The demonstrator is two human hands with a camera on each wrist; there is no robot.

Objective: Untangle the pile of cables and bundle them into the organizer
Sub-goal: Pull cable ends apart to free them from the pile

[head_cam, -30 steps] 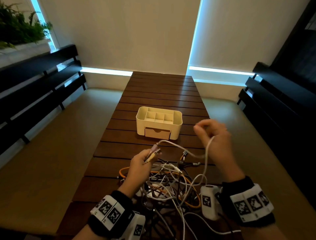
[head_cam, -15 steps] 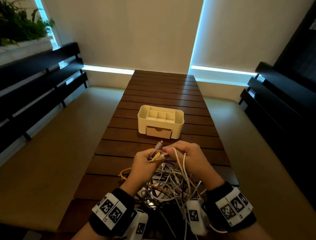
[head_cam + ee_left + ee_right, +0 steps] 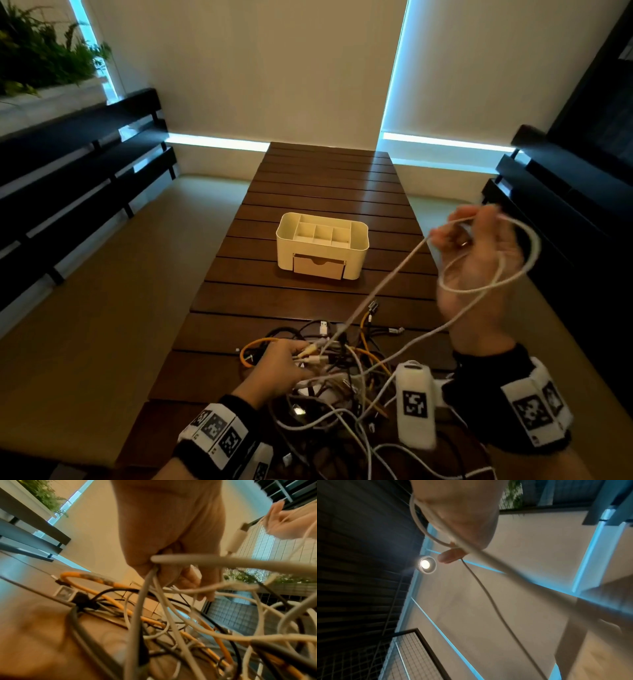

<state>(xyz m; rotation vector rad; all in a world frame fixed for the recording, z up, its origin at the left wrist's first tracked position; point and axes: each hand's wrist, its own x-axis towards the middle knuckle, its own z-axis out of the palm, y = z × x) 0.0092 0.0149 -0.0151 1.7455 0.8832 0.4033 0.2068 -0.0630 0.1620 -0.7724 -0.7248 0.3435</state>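
Observation:
A tangled pile of cables (image 3: 346, 373), white, black and orange, lies on the near end of the wooden table (image 3: 308, 301). My left hand (image 3: 284, 366) rests low on the pile and grips a bunch of cable ends (image 3: 154, 568). My right hand (image 3: 476, 253) is raised to the right of the table, blurred, with a loop of white cable (image 3: 493, 274) wound round it; its fingers hold that white cable (image 3: 436, 524). One taut strand (image 3: 383, 284) runs from it down to the left hand. The cream organizer (image 3: 322, 245) stands mid-table, beyond both hands.
Dark slatted benches (image 3: 78, 178) flank the table on the left and the right (image 3: 565, 205). A planter with green leaves (image 3: 37, 58) sits at the upper left. The organizer has open top compartments and a small front drawer (image 3: 318, 265).
My right hand moved from beside the left hand up and to the right, drawing the white cable out in a loop. My left hand sank onto the pile, still holding the cable ends.

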